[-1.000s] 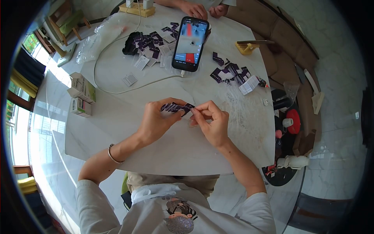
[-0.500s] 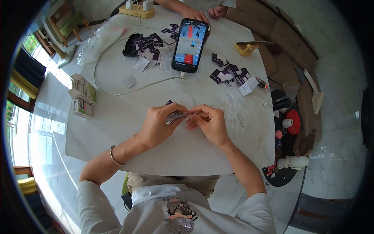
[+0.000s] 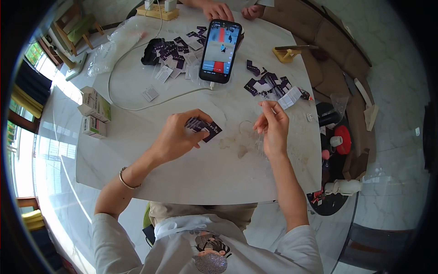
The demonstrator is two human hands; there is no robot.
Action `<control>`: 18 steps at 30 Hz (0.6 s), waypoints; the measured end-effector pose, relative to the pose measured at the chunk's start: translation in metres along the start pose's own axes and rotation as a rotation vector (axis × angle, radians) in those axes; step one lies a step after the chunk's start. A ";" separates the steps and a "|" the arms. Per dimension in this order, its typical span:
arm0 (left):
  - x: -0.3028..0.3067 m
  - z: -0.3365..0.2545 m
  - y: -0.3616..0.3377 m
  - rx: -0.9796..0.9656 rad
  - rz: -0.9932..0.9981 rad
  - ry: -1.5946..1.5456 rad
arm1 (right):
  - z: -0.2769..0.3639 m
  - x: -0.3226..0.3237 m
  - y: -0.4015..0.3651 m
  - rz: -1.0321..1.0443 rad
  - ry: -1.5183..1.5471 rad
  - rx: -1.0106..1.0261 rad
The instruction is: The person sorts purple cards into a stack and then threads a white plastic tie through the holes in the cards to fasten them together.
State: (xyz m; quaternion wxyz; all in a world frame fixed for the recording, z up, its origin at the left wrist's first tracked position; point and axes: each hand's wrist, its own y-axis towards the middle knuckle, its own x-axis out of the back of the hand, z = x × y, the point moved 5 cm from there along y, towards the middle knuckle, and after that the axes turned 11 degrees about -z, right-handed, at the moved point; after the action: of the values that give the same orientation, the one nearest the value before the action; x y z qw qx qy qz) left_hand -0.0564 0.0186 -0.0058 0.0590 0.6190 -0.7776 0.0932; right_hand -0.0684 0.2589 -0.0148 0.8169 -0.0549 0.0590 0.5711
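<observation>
A white worktop (image 3: 182,173) spreads under both hands. A phone (image 3: 221,50) stands propped well beyond the fingers, its screen lit. The left hand (image 3: 175,137) has its fingers clamped on a small bunch of purple tags (image 3: 203,126), thumb on top. The right hand (image 3: 273,130) is raised apart from it with its fingers pinched together; whether they grip anything is too fine to tell. A loose tag pile (image 3: 270,86) lies just past those fingers.
</observation>
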 end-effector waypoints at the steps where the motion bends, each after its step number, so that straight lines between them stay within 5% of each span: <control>1: 0.002 0.000 0.002 0.011 -0.010 -0.027 | 0.003 0.003 0.003 -0.025 -0.018 0.000; 4: 0.009 0.004 0.006 0.039 -0.060 -0.079 | 0.008 0.012 0.010 -0.126 -0.059 0.078; 10: 0.016 0.020 0.008 0.108 -0.180 0.041 | 0.010 0.018 0.018 -0.156 -1.021 0.435; 15: 0.018 0.009 0.004 0.033 -0.261 0.323 | 0.001 0.008 0.011 -0.136 -1.250 0.519; 18: 0.018 0.008 0.004 -0.405 -0.436 0.507 | -0.002 0.006 0.011 -0.115 -1.271 0.521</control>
State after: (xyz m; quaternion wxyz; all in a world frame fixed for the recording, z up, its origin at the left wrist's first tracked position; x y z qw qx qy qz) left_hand -0.0640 0.0010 -0.0101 0.3887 0.7029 -0.5912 0.0729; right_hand -0.0770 0.2683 -0.0185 0.7088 0.4855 -0.2990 0.4153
